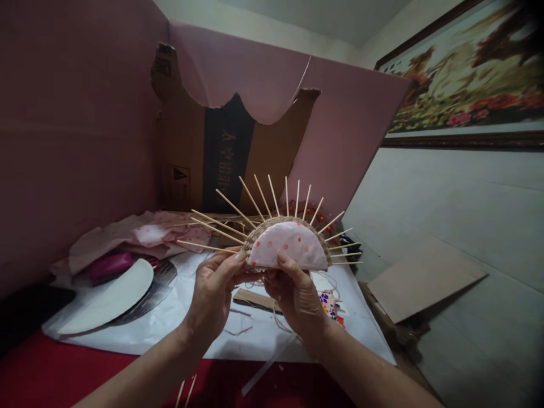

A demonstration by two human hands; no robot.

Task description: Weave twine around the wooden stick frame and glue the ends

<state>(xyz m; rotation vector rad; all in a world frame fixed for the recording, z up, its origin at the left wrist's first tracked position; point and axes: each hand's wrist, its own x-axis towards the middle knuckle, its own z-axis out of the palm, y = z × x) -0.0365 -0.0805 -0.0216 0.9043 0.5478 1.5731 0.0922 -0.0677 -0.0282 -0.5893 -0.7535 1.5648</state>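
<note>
Between my hands is a half-round woven piece (293, 246), covered in pale pink fabric with small coral dots. Twine is wound along its curved rim (246, 242), and several thin wooden sticks (271, 195) fan outward from it. My left hand (216, 283) pinches the left corner, thumb in front and fingers behind. My right hand (300, 294) grips the lower straight edge near the middle, its thumb on the fabric and its other fingers mostly hidden beneath. The piece is held upright above the table, fabric side toward me.
White paper (165, 340) covers part of a red cloth (127, 377). A white half-disc (114, 303), a magenta item (111, 265) and pink fabric (140, 229) lie left. Beneath my hands are a cardboard strip (257, 299) and twine. Torn cardboard (272, 147) stands behind.
</note>
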